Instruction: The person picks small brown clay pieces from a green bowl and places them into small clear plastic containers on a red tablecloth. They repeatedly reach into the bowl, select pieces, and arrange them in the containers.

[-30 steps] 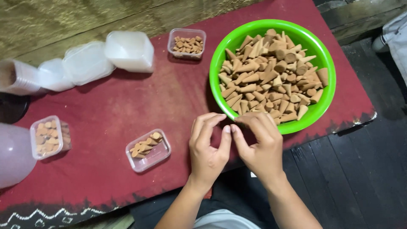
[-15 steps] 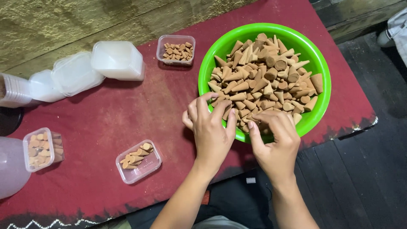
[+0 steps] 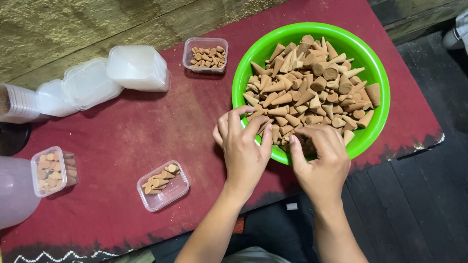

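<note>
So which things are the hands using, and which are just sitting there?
In use:
left hand
right hand
brown cone-shaped pieces
round green plastic bowl

Lying about:
small clear box part-filled with cones
stack of empty white plastic tubs
red cloth

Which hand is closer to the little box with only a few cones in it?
Left. The left hand sits at the green bowl's near rim, beside the part-filled box; the right hand is farther away.
</note>
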